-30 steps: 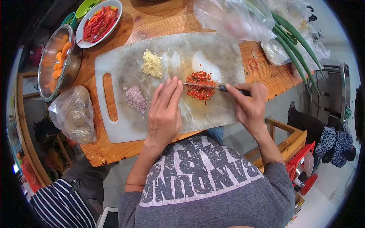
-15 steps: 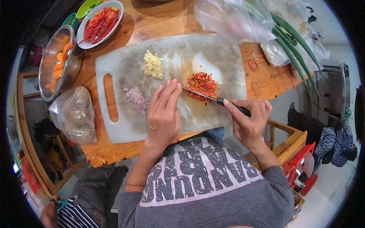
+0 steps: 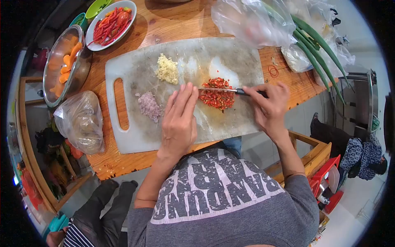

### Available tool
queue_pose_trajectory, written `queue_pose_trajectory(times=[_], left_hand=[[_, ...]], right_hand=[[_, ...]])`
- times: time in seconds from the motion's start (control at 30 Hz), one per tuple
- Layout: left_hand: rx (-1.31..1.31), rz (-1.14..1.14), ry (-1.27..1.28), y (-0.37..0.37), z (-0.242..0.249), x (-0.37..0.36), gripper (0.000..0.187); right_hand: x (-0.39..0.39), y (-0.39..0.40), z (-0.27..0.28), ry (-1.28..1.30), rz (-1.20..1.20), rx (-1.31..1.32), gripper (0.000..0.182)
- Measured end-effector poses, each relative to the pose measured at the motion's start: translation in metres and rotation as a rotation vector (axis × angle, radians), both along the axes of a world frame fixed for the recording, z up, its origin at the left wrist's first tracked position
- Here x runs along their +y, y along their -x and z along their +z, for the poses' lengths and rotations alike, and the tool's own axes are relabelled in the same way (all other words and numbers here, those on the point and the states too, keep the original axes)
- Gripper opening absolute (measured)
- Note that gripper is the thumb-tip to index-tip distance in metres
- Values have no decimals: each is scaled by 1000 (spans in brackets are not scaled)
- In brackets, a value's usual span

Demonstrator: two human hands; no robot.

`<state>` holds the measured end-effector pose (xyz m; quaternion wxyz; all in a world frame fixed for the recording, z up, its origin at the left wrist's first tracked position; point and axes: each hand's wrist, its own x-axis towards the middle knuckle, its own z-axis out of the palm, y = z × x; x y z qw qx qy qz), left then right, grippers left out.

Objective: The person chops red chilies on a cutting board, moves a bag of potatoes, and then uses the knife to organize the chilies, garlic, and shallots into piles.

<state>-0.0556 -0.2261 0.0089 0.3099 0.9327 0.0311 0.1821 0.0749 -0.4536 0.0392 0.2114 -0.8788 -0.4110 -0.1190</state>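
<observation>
My right hand (image 3: 271, 108) is wrapped round the black handle of a kitchen knife (image 3: 220, 89). Its blade lies across a pile of chopped red chili (image 3: 218, 101) on the white cutting board (image 3: 144, 138). My left hand (image 3: 180, 119) is stretched out, fingers straight and side by side, with its fingertips at the knife's tip; whether they press on the blade is hard to see. Left of that hand sits a heap of minced purple shallot (image 3: 150, 106). Beyond the fingertips is a heap of minced garlic (image 3: 167, 69).
A white plate of red chilies (image 3: 95, 46) and a metal bowl (image 3: 46, 78) with orange carrot pieces stand at the left. A plastic bag (image 3: 80, 121) lies beside the board. Green onions (image 3: 319, 49) and plastic bags (image 3: 251, 24) fill the back right. Another person's legs (image 3: 101, 210) show lower left.
The knife has swung from a slant to nearly level across the chili, its handle end moving away from me. My right hand moved with it; my left stays almost in place.
</observation>
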Motion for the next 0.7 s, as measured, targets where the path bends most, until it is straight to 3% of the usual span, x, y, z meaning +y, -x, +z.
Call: queue_pose_trajectory(times=[0.07,0.17,0.27,0.53,0.67,0.7], left_hand=[[16,11,-7,-1,1,1,62],[3,-2,-23,2,-2,3,61],[0,-11,13,-3,-1,4,60],[7,-37,-6,-1,3,1,58],[20,-31,-26,4,-1,1,59],[20,-11,98,2,1,-1,60]], right_hand=[[4,4,22,57,2,-67,48],[11,33,4,-327,-145,239,49],[-7,10,-6,-17,-4,-123,48],[-7,34,15,24,-59,-67,46],[-9,24,-3,-70,-13,-74,48],[-8,24,3,-62,-12,-66,48]])
